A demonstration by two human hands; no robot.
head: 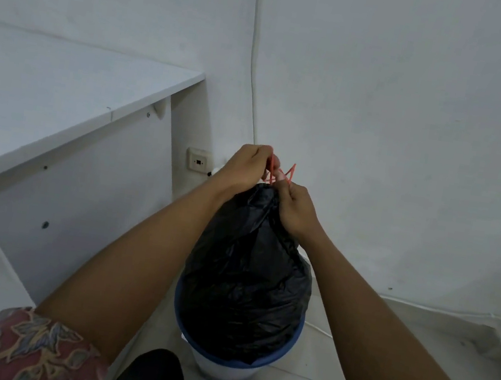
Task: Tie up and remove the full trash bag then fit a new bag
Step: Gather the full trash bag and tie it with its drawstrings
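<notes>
Gathering the black trash bag (247, 270) upward, the person is working its red drawstring (291, 170). The left hand (247, 166) is pinching a strand, its grip closed and lifting. The right hand (296, 211) is gripping the bunched neck (probably to keep the mouth cinched for knotting). The bag's bulk is sitting inside the blue-rimmed bin (299, 329), beside the white table (62, 90).

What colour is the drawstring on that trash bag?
The drawstring is red-orange, seen in the head view just above the gathered neck of the black bag.
</notes>
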